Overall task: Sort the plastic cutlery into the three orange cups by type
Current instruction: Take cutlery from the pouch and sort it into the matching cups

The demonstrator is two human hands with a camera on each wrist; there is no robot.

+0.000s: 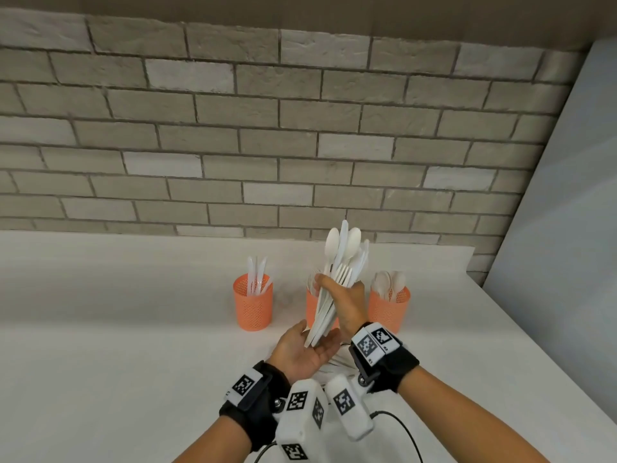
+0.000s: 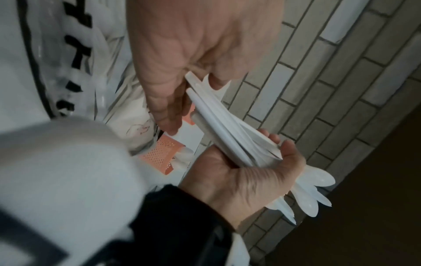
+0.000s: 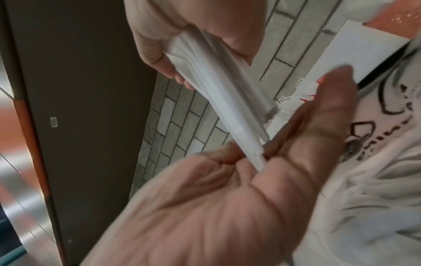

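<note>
Bundle of cutlery (image 1: 337,282) held above the cups.
My right hand (image 1: 345,304) clasps it; my left hand (image 1: 305,350), palm flat, props the handle ends before the middle cup (image 1: 314,307).

Right hand (image 1: 344,304) clenched, left hand (image 1: 305,352) flat.

Matt white plastic cutlery (image 1: 337,279); perforated, seemingly plastic orange cups (image 1: 252,304).
</note>
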